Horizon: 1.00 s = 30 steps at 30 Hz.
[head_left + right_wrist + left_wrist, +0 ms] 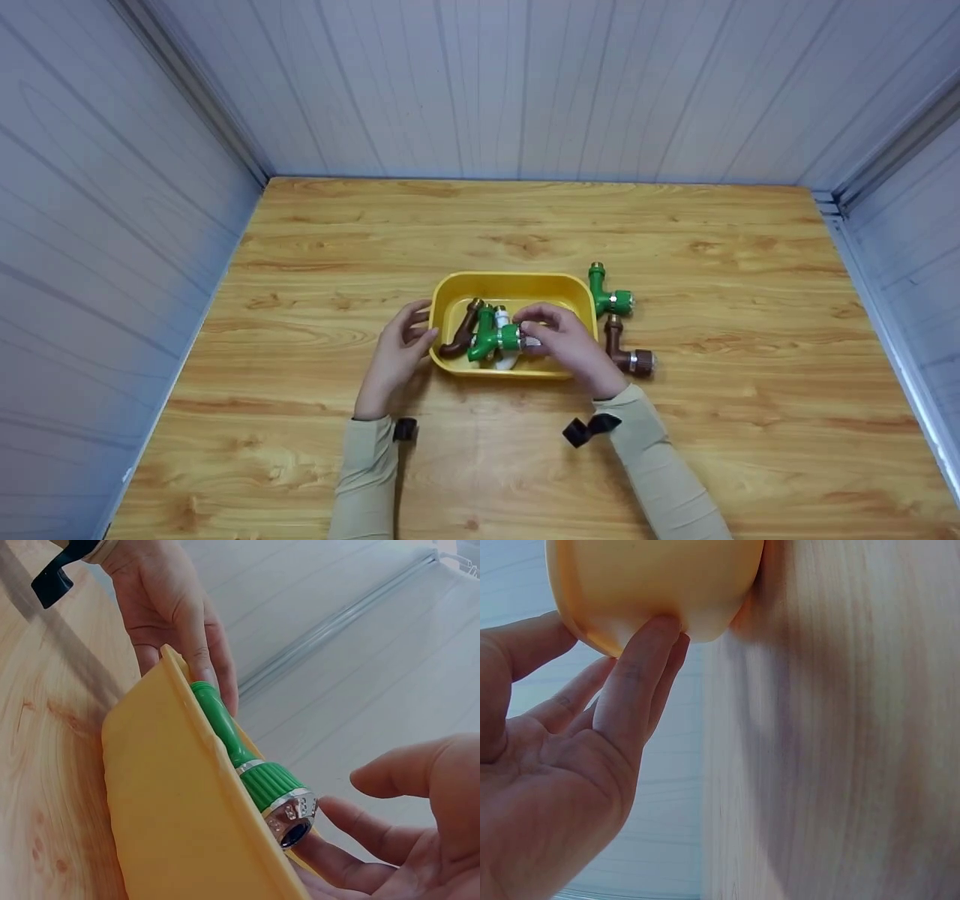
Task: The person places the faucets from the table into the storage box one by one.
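A booth: pale walls [480, 90] line three sides of a wood-grain table [480, 465].

Taking the head view as a dial, a wood-grained tabletop [300, 247] spreads across the middle and down to 6 o'clock, honey-yellow with scattered darker knots. A pale bluish back wall [480, 90] with fine vertical-looking streaks rises at 12. The left wall [97, 262], similarly streaked, fills 8 to 10; the right wall [926, 214] shows around 3. A greyish corner strip [195, 90] slants at 10, and pale edging [892, 337] borders the wood from 3 to 4.
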Available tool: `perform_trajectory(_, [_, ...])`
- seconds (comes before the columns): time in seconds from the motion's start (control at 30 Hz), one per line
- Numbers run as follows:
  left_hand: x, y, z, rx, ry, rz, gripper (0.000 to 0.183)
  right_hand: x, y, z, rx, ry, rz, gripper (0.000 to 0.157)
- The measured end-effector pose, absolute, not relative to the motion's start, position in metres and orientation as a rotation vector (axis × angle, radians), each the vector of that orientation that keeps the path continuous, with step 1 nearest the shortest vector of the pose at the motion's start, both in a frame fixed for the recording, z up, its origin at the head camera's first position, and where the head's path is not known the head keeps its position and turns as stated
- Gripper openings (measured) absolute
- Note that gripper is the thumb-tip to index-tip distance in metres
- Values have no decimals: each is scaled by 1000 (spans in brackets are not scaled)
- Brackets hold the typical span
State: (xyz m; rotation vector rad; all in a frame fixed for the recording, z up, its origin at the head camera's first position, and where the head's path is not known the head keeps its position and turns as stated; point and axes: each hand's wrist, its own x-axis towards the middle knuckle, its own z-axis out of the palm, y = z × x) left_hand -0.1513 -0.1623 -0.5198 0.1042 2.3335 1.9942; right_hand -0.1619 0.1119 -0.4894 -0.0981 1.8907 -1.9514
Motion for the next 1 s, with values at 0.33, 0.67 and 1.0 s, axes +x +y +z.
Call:
perform_trajectory(0.33, [-143, -160, -494, 166, 2309, 1980, 45, -160, 121, -485, -61, 1834, -1963, 26])
perform_trajectory(0.67, [-151, -162, -521, 129, 2335, 2016, 45, -158, 124, -485, -96, 1802, -2000, 27])
perform_trajectory(1.0, [-151, -162, -521, 136, 2328, 2018, 48, -153, 133, -482, -107, 1766, -2053, 29])
